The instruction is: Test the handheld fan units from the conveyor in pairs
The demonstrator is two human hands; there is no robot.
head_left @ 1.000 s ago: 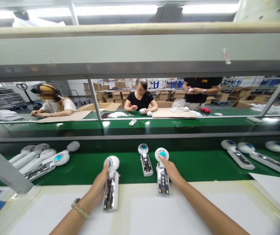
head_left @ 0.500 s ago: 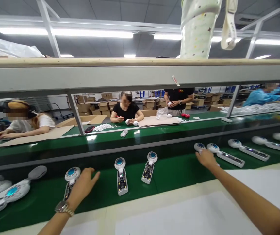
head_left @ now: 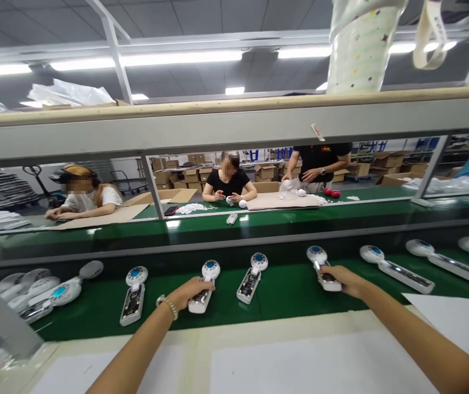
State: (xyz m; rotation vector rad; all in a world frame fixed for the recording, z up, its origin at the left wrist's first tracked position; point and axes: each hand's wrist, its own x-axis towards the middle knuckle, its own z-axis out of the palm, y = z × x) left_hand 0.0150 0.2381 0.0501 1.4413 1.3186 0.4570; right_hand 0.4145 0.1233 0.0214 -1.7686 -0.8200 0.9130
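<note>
My left hand (head_left: pixel 192 291) is closed around the body of a white handheld device (head_left: pixel 210 269) with a round head, a blue centre and an exposed circuit board. My right hand (head_left: pixel 344 280) grips the lower body of a similar device (head_left: pixel 317 254), its thumb and fingers at the sides. Between my hands lies another such device (head_left: pixel 249 285), tilted slightly. One more device (head_left: pixel 133 303) rests to the left of my left hand. All lie on a green conveyor belt (head_left: pixel 285 293), circuit boards facing up.
Several similar devices, including one with a long body (head_left: pixel 406 275), lie at the right. White devices (head_left: pixel 64 294) are heaped at the left near a grey post (head_left: pixel 4 312). A pale worktop (head_left: pixel 283 355) runs along the front. Co-workers, one in black (head_left: pixel 230 183), sit or stand beyond a shelf beam (head_left: pixel 218 123).
My left hand has moved right, from the leftmost single device onto the neighbouring one, and closed on it. My right hand has brought its device left, away from the row at the right.
</note>
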